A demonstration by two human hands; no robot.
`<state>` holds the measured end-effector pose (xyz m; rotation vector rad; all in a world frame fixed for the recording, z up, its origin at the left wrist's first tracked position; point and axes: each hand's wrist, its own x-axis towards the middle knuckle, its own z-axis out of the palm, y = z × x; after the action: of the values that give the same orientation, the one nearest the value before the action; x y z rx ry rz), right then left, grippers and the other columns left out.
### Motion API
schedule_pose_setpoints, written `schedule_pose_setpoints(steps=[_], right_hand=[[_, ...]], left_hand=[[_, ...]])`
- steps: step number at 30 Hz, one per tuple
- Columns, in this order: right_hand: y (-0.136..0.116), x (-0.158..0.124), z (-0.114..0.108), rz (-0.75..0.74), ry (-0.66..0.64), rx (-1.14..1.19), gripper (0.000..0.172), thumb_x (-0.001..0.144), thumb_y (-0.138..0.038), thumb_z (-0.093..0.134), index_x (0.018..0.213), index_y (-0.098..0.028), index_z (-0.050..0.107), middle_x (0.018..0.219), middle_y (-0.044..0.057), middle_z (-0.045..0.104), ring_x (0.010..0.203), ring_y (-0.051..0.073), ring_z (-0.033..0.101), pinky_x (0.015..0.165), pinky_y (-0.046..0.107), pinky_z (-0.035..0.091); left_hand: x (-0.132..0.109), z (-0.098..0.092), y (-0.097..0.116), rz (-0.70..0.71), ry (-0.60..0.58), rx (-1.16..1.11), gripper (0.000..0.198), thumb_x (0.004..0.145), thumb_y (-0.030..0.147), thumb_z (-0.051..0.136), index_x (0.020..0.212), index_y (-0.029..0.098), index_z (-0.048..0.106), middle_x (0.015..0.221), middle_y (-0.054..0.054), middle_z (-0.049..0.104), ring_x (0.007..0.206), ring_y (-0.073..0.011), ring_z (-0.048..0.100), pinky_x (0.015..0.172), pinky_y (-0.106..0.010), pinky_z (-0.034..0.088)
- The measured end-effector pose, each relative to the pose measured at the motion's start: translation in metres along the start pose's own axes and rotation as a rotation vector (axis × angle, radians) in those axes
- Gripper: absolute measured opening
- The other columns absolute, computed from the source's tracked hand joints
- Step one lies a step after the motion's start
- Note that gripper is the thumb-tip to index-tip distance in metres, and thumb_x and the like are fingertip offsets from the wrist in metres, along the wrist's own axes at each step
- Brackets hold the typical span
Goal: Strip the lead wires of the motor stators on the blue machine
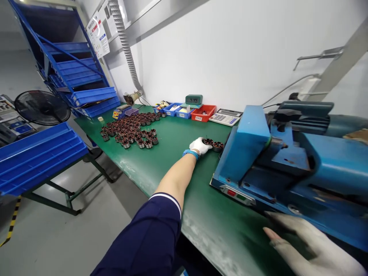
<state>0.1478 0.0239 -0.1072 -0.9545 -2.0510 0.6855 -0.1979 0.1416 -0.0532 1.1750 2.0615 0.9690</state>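
My left hand (200,146), in a white glove with a blue band at the wrist, reaches out over the green table. Its fingers close around a motor stator (208,142) with copper windings. A second stator (217,147) sits right beside it, close to the blue machine (253,142). At the lower right, my right hand (313,245) is near the machine's front edge, slightly blurred. It wears a pale glove that leaves the thumb tip bare. Thumb and forefinger are apart with nothing seen between them; the other fingers are partly hidden.
Many loose stators (129,128) cover the table's far left. Along the wall stand a red bin (203,113), blue bins (184,112), a digital clock (193,99) and a calculator (225,117). A red and a green button (236,194) mark the machine's front. A black fan (42,107) stands left.
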Motion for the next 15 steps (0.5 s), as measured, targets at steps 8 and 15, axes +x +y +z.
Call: schedule_pose_setpoints(steps=[8,15], right_hand=[[-0.055,0.002,0.001,-0.025,-0.156,0.012,0.032,0.084,-0.047,0.062,0.103,-0.023,0.07,0.105,0.008,0.072,0.094,0.025,0.072,0.09,0.038,0.061],[-0.082,0.001,0.001,0.408,-0.222,0.366,0.053,0.077,-0.056,0.065,0.115,-0.019,0.067,0.114,0.012,0.07,0.102,0.026,0.069,0.087,0.035,0.059]], left_hand=[[-0.109,-0.037,-0.018,0.044,-0.023,-0.23,0.04,0.074,0.026,0.071,0.109,0.011,0.057,0.103,-0.013,0.071,0.092,-0.0223,0.069,0.086,-0.038,0.056],[-0.238,-0.02,-0.007,0.227,-0.437,-0.296,0.044,0.053,0.016,0.07,0.093,0.017,0.054,0.081,-0.002,0.065,0.071,-0.0177,0.063,0.066,-0.032,0.054]])
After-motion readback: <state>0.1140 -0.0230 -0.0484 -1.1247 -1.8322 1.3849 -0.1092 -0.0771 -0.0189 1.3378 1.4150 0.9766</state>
